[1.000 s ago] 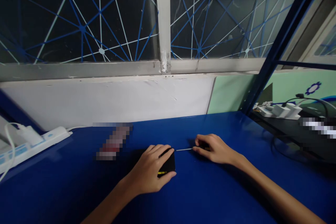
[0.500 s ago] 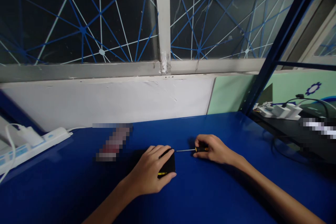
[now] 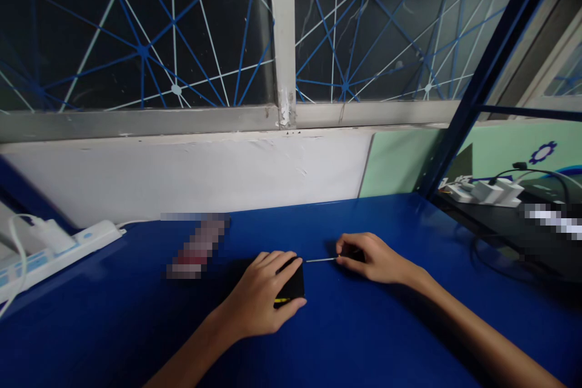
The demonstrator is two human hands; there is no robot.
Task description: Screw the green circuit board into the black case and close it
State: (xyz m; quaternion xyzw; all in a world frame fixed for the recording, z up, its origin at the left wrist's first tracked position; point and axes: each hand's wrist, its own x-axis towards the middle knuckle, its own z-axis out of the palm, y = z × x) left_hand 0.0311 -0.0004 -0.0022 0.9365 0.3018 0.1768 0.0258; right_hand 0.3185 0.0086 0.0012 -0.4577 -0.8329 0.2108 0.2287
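Observation:
My left hand (image 3: 261, 297) lies over a small black box (image 3: 295, 279) with a yellow mark on its near side. The thumb is on its near edge and the fingers reach across its top, gripping it against the table. To the right, my right hand (image 3: 368, 257) is closed around a screwdriver (image 3: 322, 260). Its thin metal shaft points left, the tip close to the box's right edge by my left fingertips. Whether the tip touches the box I cannot tell. The thumb and fingers mostly hide the handle.
Both hands work over a blue table (image 3: 354, 339). A white power strip (image 3: 88, 239) with a plugged-in charger lies at the left. Behind it is a blurred-out, pixelated item (image 3: 197, 248). At the right, white plugs (image 3: 493, 192) and cables rest on a black surface beyond a blue post (image 3: 477, 85).
My right thumb and fingers have shifted on the screwdriver, and the yellow-and-black handle that showed before is now mostly covered. My left hand and the box have stayed in place.

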